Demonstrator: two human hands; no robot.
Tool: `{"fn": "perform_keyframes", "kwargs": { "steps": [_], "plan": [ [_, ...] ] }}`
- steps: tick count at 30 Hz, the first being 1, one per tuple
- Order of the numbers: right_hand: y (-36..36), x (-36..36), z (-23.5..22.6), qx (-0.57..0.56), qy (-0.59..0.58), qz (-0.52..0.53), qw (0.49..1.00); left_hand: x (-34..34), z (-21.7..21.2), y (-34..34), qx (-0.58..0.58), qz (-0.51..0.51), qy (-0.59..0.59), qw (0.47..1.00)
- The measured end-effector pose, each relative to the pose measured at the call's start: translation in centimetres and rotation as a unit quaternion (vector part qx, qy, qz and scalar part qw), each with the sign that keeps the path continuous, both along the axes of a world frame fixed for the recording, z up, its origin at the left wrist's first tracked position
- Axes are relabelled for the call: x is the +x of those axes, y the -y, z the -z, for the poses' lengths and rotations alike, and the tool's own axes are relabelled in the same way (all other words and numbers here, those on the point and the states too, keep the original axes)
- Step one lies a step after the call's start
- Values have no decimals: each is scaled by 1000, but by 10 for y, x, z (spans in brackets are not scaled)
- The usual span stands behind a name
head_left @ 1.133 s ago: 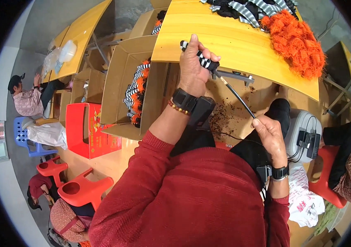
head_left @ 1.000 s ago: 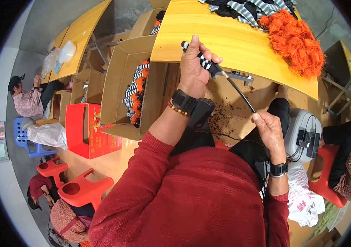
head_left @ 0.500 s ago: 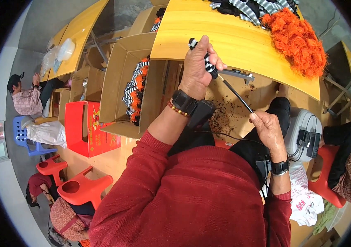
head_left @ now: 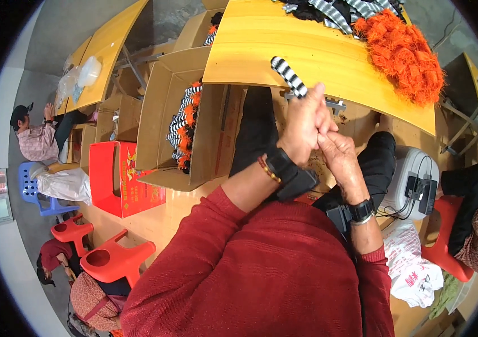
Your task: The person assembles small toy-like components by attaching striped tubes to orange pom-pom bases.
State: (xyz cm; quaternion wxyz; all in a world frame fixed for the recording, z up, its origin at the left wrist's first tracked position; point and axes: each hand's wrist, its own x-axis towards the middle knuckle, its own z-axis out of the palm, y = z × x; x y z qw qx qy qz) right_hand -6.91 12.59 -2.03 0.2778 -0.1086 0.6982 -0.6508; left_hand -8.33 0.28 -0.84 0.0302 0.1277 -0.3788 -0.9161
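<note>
A black-and-white striped knitted tube point(head_left: 288, 74) sticks up and to the left out of my left hand point(head_left: 306, 121), whose fingers are closed around its lower part. The tube's free end is over the near edge of the yellow table. My right hand point(head_left: 341, 160) is pressed against the left one, its fingers bent closed at the left hand's lower side. The thin black rod seen earlier is hidden; what the right fingers grip cannot be made out.
On the yellow table point(head_left: 284, 33) lie an orange fluffy pile point(head_left: 404, 59) and grey-striped black pieces point(head_left: 334, 14). An open cardboard box point(head_left: 163, 84) with striped and orange pieces stands left, beside a red box point(head_left: 104, 177). Red stools point(head_left: 118, 255) and other people are around.
My hands have come together: the right moved up and left, the left moved down and right. The thin black rod between them is out of sight, and more striped tube shows above my left hand.
</note>
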Motion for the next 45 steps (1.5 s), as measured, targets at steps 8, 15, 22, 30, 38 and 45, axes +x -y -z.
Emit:
{"fn": "perform_keyframes", "kwargs": {
  "steps": [8,15,22,30,38,45],
  "plan": [
    [-5,8,-2,-90,150,-13,985,1,10,9,36,36,-20,998],
    [-12,7,15,36,-18,-30,999,-8,15,39,37,-5,-65,997],
    [5,8,13,-67,4,9,998,14,17,11,45,87,-47,994],
    [-4,18,10,6,-81,-14,997,2,-1,49,127,-31,-34,991],
    [6,26,1,-11,-5,-4,1000,7,-7,31,123,-91,-74,986],
    [13,19,-10,-31,19,12,999,14,-8,23,101,-52,-89,990]
  ]
}}
